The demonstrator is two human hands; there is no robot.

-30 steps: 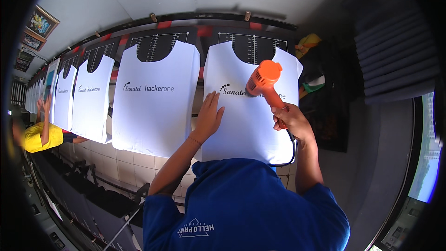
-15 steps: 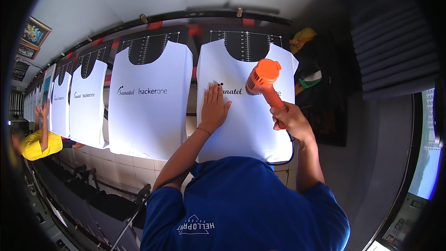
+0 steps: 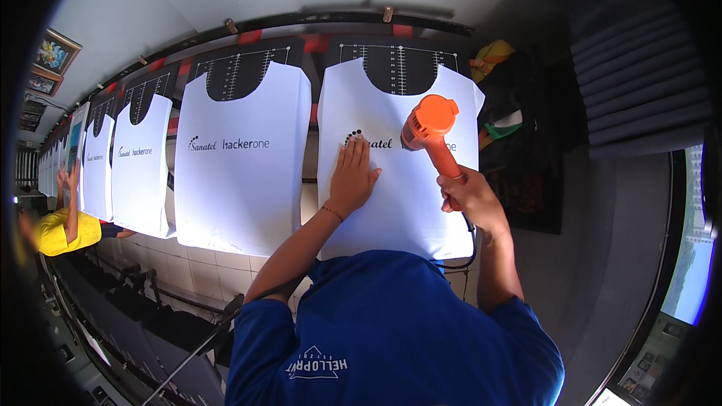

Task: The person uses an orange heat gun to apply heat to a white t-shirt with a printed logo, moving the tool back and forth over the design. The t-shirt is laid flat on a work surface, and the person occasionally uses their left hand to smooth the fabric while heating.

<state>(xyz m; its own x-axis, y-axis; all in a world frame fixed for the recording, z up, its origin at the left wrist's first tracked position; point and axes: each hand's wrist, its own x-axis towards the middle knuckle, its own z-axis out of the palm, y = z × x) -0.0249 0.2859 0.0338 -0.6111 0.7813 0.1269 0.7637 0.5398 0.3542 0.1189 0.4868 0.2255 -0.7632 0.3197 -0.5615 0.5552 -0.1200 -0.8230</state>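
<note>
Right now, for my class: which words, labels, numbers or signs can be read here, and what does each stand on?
I won't copy wording; each text is told by its look.
Rightmost white shirt: black print, partly hidden by the left hand and orange blower.
Neighbouring white shirt: black print, two words, clear.
Blue shirt: white lettering with a peaked outline.
Black board: any scale numbers too small to read.

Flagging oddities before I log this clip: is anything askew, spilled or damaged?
Nothing stands out. The nearest white shirt looks straight on its dark board, with no visible spill or damage. The right hand grips the orange heat gun; it and the left hand hide parts of the print.
</note>
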